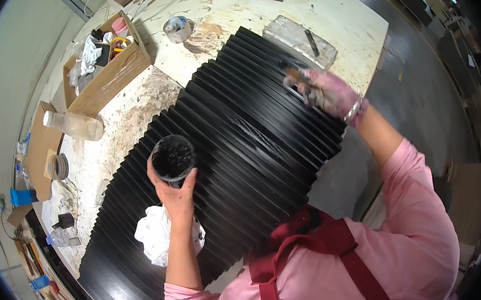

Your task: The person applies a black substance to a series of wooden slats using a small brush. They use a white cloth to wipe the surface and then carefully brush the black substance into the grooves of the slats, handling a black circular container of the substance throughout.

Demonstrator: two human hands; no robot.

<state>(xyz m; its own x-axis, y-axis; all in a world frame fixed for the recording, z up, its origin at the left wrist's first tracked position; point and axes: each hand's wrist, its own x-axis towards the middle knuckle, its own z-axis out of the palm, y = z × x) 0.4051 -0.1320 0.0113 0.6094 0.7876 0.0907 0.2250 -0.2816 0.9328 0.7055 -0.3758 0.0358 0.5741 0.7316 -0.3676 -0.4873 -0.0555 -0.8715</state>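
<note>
Cup (193, 153) of dark, wet-looking liquid (173, 158) sits in the curled fingers of the left hand (177, 198), over the black ribbed piece (266, 173) lying across the table (216, 14), while the right hand (329, 94) pinches what looks like a small brush (292, 72) near its upper right end. If the left wrist tipped, liquid could spill across the ribs and onto the white cloth (151, 234) below; an overloaded brush might likewise drip into the grooves, leaving uneven streaks
</note>
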